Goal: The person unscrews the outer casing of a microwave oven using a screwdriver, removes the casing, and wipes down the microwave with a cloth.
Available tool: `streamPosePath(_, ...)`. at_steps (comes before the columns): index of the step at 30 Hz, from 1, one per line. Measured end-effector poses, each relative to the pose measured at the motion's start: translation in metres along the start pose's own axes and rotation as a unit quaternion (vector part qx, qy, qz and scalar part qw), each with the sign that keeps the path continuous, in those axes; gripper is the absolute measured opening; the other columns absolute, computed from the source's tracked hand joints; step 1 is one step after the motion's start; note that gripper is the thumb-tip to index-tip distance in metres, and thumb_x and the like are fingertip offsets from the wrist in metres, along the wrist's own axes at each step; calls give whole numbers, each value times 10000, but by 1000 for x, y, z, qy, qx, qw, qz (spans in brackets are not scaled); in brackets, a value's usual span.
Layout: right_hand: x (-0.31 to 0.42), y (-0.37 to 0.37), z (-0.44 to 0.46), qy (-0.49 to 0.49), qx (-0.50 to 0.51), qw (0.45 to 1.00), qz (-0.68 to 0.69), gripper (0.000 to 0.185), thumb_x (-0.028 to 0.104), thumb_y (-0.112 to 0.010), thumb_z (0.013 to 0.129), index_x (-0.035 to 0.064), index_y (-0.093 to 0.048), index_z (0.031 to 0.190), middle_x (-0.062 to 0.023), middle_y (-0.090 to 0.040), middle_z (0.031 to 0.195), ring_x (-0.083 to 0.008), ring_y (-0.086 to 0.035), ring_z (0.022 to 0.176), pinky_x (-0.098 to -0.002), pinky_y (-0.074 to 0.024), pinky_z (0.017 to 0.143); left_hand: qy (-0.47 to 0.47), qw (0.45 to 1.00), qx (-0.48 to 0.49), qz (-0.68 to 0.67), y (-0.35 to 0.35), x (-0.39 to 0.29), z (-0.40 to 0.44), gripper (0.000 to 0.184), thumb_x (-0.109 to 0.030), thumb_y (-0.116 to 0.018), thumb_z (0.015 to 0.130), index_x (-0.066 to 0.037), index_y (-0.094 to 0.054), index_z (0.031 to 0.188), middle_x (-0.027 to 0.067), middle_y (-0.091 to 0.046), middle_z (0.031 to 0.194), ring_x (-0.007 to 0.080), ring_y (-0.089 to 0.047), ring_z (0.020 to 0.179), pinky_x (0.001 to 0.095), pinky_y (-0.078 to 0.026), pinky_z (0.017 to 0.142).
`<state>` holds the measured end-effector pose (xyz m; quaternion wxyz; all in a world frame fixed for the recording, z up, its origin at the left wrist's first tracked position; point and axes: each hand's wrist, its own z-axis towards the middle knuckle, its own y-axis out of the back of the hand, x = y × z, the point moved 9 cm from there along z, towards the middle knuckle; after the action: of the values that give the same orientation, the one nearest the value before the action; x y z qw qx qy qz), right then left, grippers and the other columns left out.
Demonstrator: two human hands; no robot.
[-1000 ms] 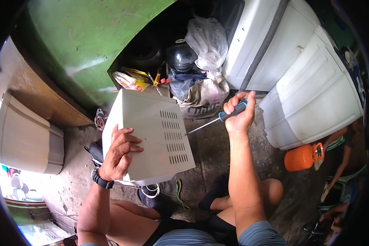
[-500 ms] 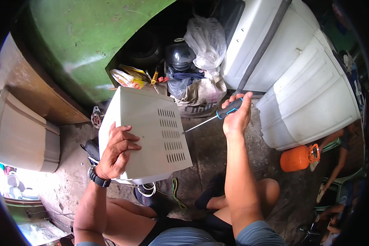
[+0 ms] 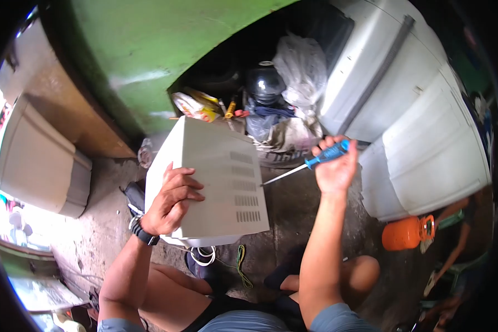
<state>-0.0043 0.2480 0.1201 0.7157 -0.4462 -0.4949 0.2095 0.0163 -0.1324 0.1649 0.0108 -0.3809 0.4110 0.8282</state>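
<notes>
A cream metal casing [image 3: 218, 182] with rows of vent slots stands tilted on the floor in front of my legs. My left hand [image 3: 177, 200] lies on its left part with the fingers spread, a watch on the wrist. To the right, my right hand [image 3: 335, 166] is wrapped round the blue and black handle of a screwdriver [image 3: 293, 172]. The shaft slants down to the left, and its tip is at the casing's right edge beside the vents. White cable [image 3: 206, 255] loops out below the casing.
An orange gas cylinder [image 3: 401, 234] stands at the right, near another person's arm [image 3: 455, 246]. Behind are a dark helmet [image 3: 264, 84], plastic bags [image 3: 301, 69] and a large white appliance [image 3: 426, 144]. Yellow-green wire [image 3: 242, 267] lies on the floor.
The view has shifted, moving the background right. My right hand has turned the screwdriver's handle, which now shows more blue. My left hand stays on the casing.
</notes>
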Motion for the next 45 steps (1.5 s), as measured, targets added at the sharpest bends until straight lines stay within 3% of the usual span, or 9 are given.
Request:
streamPosePath(2, 0, -28, -7, -26, 262, 964, 49, 503, 572, -506, 1003, 83, -622, 1020, -51, -525, 817, -175, -485, 716, -334, -423, 669, 3, 1000, 10, 1, 0, 1, -1, 350, -149, -464, 822, -56, -751, 999, 118, -652, 1173, 354, -434, 1377, 586, -48, 1223)
streamPosePath(8, 8, 1, -5, 128, -33, 988, -80, 453, 569, -508, 1020, 124, -593, 1015, -28, -528, 903, -155, -482, 663, -324, -423, 613, 4, 1000, 9, -22, -1, 7, -5, 362, -207, -471, 843, -78, -755, 1028, 95, -647, 1192, 332, -422, 1391, 610, -25, 1218)
streamPosePath(14, 3, -29, 2, 15, 259, 966, 19, 403, 516, -528, 1028, 118, -579, 1001, -36, -554, 897, -174, -509, 700, -333, -430, 634, 5, 999, 16, -29, -3, 8, -6, 359, -238, -468, 867, -94, -747, 1043, 85, -641, 1210, 330, -424, 1392, 618, -17, 1214)
streamPosePath(20, 4, -11, 5, 100, -13, 991, -88, 396, 523, -521, 1032, 130, -550, 997, -36, -561, 908, -188, -529, 813, -352, -440, 697, -4, 999, 13, -30, -1, 5, -6, 333, -215, -474, 873, -97, -741, 1033, 82, -638, 1216, 334, -423, 1392, 622, -29, 1211)
streamPosePath(24, -2, -19, 9, -16, 286, 950, 124, 418, 503, -424, 1072, 116, -541, 966, -33, -483, 797, -154, -414, 637, -317, -352, 609, -5, 1000, 14, -28, -1, 4, -6, 342, -222, -464, 880, -90, -740, 1033, 91, -637, 1217, 335, -428, 1389, 618, -34, 1213)
streamPosePath(32, 5, -23, 2, 118, -59, 986, -99, 420, 534, -447, 1055, 131, -523, 967, -51, -544, 889, -159, -438, 621, -324, -386, 617, -10, 1000, 3, -26, 2, 5, -7, 357, -239, -462, 882, -79, -749, 1023, 104, -639, 1212, 337, -430, 1389, 610, -34, 1214)
streamPosePath(34, 10, -15, 8, 111, -43, 985, -125, 436, 549, -441, 1052, 128, -528, 974, -48, -531, 845, -155, -430, 603, -320, -374, 604, -4, 1000, -6, -29, 4, 4, -7, 347, -158, -488, 796, -80, -747, 1012, 88, -636, 1199, 327, -436, 1389, 624, -55, 1213)
streamPosePath(36, -9, -46, 7, -47, 284, 954, 80, 452, 569, -438, 1045, 130, -528, 988, -46, -514, 793, -152, -419, 579, -314, -357, 588, -5, 1000, -5, -31, 4, 3, -7, 346, -155, -488, 793, -75, -748, 1008, 91, -636, 1201, 325, -435, 1391, 620, -55, 1215)
streamPosePath(45, 7, -18, 2, 66, 19, 995, -71, 428, 555, -497, 1031, 136, -565, 975, -58, -555, 907, -179, -476, 644, -333, -405, 618, 6, 1000, -4, -23, 3, 6, -9, 335, -183, -479, 839, -68, -749, 999, 101, -636, 1207, 333, -432, 1393, 609, -48, 1220)
